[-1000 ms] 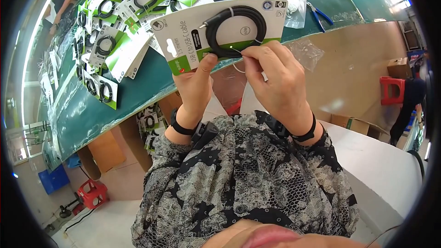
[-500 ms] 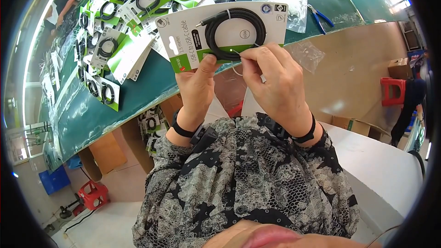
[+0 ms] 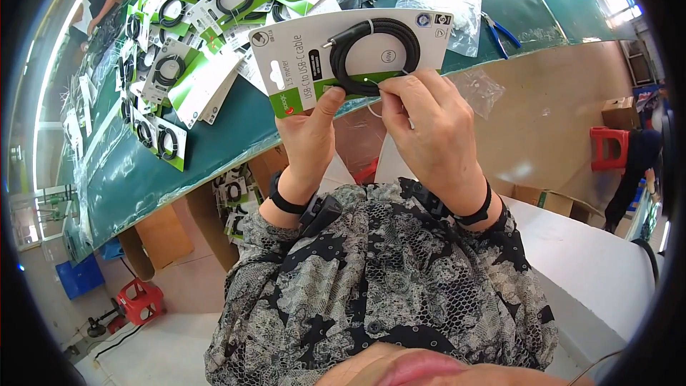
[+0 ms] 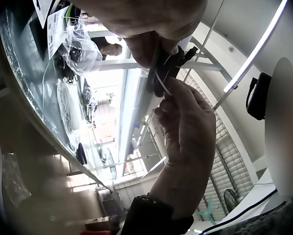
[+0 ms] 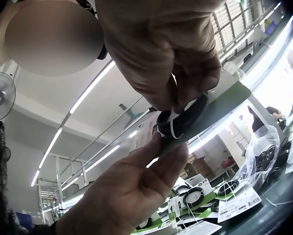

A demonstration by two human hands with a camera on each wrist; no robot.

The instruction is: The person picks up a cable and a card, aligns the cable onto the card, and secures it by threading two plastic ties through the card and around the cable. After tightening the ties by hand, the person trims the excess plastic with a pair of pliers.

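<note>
In the head view a white and green card carries a coiled black cable, held up above the table's near edge. The left hand grips the card's lower edge, its thumb on the front and the other fingers behind. With thumb and index finger the right hand pinches a thin white tie at the coil's lower right. Another tie rounds the top of the coil. In the right wrist view the white tie loops round the black coil between both hands.
Carded cables lie heaped on the green table at the left. Behind the held card are clear plastic bags, with blue-handled pliers to the right. A red stool and a person stand at far right.
The card with its cable has shifted slightly right and down in the head view, the left hand moving with it. The right hand keeps its pinch on the tie.
</note>
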